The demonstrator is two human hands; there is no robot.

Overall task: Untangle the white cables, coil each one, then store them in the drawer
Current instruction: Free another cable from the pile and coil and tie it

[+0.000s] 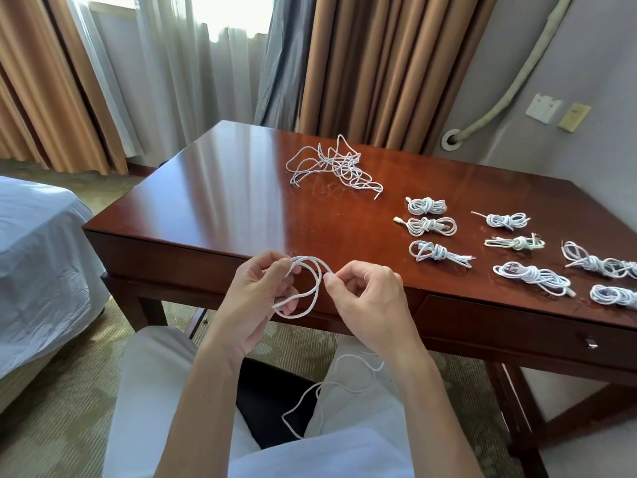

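- The thin white round cable (312, 291) in hand is held in front of the near edge of the glossy dark-red wooden tabletop (220, 201); its loose tail (344, 381) trails down over the person's lap.
- The left hand (255, 298) grips a couple of loops, its fingers (275, 270) curled round them.
- The right hand (365, 298) pinches the strand just beside the loop, thumb and forefinger pressed together on it.
- The cable looks light, limp and rather smooth, so loops probably spring open unless pinched where they cross.
- Best hold: the stacked loops at one point, the free strand fed close to them.
- A tangled heap of white cables (336, 167) lies toward the far edge.
- Knotted white coils (427, 205) sit in rows toward the right edge.
- The wooden drawer (517, 332) under the near right edge is closed.
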